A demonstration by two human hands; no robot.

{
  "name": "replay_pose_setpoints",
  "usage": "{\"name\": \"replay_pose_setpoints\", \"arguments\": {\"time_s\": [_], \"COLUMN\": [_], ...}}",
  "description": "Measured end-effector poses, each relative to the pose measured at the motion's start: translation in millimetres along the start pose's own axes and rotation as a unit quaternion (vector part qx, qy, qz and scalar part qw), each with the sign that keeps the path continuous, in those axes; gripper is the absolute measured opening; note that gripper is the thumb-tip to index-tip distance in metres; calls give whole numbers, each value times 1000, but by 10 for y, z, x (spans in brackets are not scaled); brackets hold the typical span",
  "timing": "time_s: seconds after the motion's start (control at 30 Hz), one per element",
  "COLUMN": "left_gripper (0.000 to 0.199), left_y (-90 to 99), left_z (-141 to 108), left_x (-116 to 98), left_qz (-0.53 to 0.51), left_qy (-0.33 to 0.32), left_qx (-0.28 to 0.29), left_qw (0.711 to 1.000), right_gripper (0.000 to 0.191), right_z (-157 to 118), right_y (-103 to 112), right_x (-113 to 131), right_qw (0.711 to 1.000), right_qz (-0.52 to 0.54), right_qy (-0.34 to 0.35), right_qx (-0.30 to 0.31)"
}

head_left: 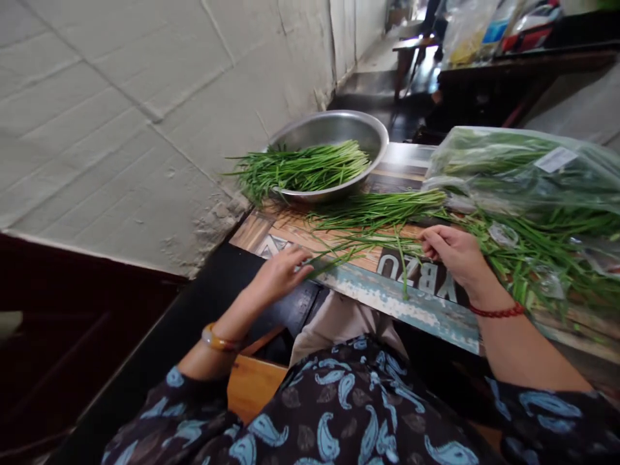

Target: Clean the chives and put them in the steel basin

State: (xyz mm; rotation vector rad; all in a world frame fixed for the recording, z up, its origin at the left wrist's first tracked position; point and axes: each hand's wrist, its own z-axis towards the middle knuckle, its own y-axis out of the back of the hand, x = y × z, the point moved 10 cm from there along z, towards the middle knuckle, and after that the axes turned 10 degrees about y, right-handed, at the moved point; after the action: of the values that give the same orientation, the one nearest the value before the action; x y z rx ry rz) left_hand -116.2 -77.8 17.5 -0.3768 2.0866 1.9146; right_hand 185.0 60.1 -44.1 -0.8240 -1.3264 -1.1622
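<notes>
My left hand [283, 274] is closed around the leafy ends of a few garlic chives [346, 255] at the table's near edge. Those stalks stretch right, toward my right hand [450, 252], whose thumb and fingers are pinched at their far ends. A single stalk [403, 265] hangs across the table's lettering between the hands. Just beyond lies a loose bunch of garlic chives [378, 210]. Behind it, a steel basin [380, 132] holds a thick pile of garlic chives [310, 165], leaf tips spilling over its left rim.
A clear plastic bag [523, 165] of greens stands at the back right. Scattered stalks and trimmings [527, 258] cover the table's right side. A white wall [159, 123] borders the left. Behind, a dark counter [527, 68] carries bags and bottles.
</notes>
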Motion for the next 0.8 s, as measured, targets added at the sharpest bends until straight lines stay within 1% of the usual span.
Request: {"name": "replay_pose_setpoints", "arguments": {"time_s": [0.07, 0.13, 0.17, 0.23, 0.33, 0.4, 0.5, 0.57, 0.63, 0.7, 0.73, 0.8], "left_gripper": [29, 31, 33, 34, 33, 33, 35, 35, 35, 35, 35, 34], "left_y": [-156, -323, -394, -475, -519, -497, -430, -402, -395, -419, -438, -504], "left_z": [-261, -439, -488, -487, -317, -152, 134, 333, 530, 716, 804, 948], "left_x": [14, -91, -152, -192, -142, -109, -79, -108, -185, -317, -400, -599], "left_qz": [-37, -77, -92, -109, -92, -59, -31, 2, 19, 34, 41, 52], "left_qy": [5, -30, -49, -55, -40, -48, -71, -97, -125, -156, -169, -201], "left_qx": [-16, -11, -5, -9, -14, -22, -31, -28, -18, -6, -5, 2], "left_qw": [999, 997, 994, 992, 995, 997, 996, 995, 992, 987, 985, 978], "right_gripper": [39, 41, 41, 39, 34, 32, 31, 26, 23, 18, 20, 16], "right_z": [-14, -19, -20, -20, -35, -58, -97, -134, -208, -298, -364, -460], "right_y": [24, 49, 53, 46, 30, -3, -94, -159, -293, -438, -585, -831], "right_x": [-22, -58, -75, -93, -39, 57, 265, 434, 595, 662, 726, 760], "right_qw": [1000, 999, 999, 999, 999, 998, 992, 983, 969, 961, 950, 940], "right_qz": [-21, -37, -42, -43, -48, -65, -118, -156, -185, -197, -196, -189], "right_qy": [6, 7, 7, 8, 10, 12, 31, 71, 126, 148, 187, 220], "right_qx": [-4, -10, -10, -9, -15, -9, 35, 63, 105, 124, 152, 180]}}
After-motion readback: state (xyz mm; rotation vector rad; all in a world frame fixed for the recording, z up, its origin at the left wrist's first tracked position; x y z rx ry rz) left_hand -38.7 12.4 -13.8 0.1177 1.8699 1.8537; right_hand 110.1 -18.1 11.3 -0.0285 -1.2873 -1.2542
